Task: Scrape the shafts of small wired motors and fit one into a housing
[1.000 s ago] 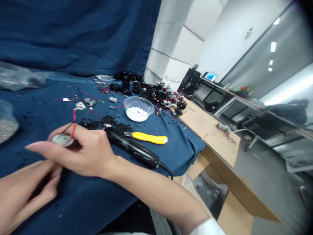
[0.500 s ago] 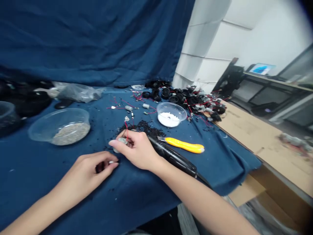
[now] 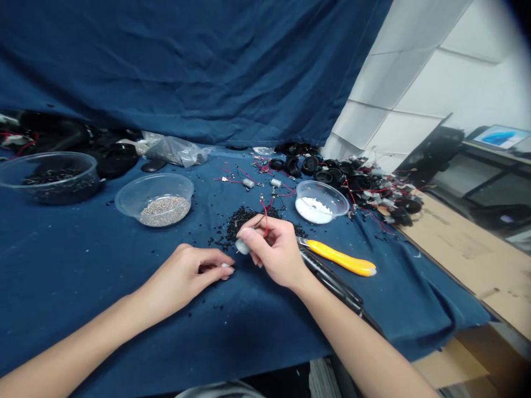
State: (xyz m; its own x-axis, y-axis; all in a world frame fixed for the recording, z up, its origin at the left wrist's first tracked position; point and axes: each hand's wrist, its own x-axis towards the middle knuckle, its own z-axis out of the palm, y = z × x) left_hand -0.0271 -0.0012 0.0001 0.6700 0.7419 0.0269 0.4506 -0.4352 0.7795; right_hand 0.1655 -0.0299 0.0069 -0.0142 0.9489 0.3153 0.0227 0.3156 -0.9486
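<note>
My right hand [image 3: 276, 251] grips a small grey motor [image 3: 243, 246] between thumb and fingers. Its thin shaft points down and left, and a red wire [image 3: 266, 218] rises from its back end. To the left, my left hand [image 3: 194, 273] pinches a tiny white piece [image 3: 225, 265] at its fingertips, just above the blue cloth. A short gap separates the piece from the motor. Behind my right hand lies a heap of tiny black pieces [image 3: 238, 221]. A black corded electric tool [image 3: 332, 284] lies partly under my right forearm, beside a yellow-handled cutter knife [image 3: 340, 258].
Clear bowls hold silvery bits [image 3: 166, 211], white bits [image 3: 314, 210] and black parts [image 3: 53, 176]. Loose wired motors [image 3: 248, 183] lie farther back. A pile of black housings and wired motors [image 3: 365, 182] stands at the back right, near a cardboard surface [image 3: 468, 237].
The view has swung left, so everything sits farther right in the picture. My right hand has tilted the motor, and its shaft end now shows. Both hands keep their holds.
</note>
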